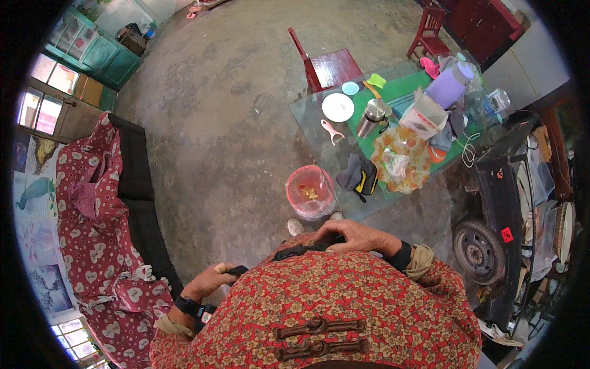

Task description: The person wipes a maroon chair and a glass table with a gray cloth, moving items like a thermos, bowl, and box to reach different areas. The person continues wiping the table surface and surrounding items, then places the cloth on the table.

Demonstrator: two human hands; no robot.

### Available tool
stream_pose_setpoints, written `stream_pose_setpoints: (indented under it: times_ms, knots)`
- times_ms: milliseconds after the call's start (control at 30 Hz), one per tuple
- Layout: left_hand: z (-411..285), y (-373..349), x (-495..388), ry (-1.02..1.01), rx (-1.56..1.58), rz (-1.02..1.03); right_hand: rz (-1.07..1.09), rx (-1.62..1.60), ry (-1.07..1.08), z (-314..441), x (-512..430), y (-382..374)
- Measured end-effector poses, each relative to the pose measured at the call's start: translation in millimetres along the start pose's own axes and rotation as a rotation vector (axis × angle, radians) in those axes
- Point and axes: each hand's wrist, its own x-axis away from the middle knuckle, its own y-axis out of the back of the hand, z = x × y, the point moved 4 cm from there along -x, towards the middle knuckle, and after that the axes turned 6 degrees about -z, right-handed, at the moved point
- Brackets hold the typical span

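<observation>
My left hand (208,279) is low at my left side, its fingers around a small black object (238,270) that my floral jacket (322,295) partly hides. What that object is I cannot tell. In front of my waist, my right hand (357,236) has its thumb and fingers about a black strap (299,249) lying across the jacket. Part of the strap is under the hand. Just beyond my shoes, a pink-rimmed waste basket (286,193) with a plastic liner holds some scraps.
A glass-topped table (313,122) at front right carries a white plate (338,107), a pink peeler (332,132), a steel thermos (370,118), a purple flask (448,86) and gloves (352,171). Red chairs (339,69) stand behind. A cloth-covered sofa (92,203) lines the left; a wheeled cart (479,251), right.
</observation>
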Motion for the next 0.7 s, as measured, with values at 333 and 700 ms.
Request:
stream_pose_setpoints:
  times_ms: [333, 700]
  knots:
    - [-37, -29, 17, -0.384, -1.306, 0.071, -0.003, 0.012, 0.011, -1, -2, 2]
    - [-50, -41, 26, -0.4, -0.547, 0.146, -0.009, -0.015, -0.004, -1, 0, 6]
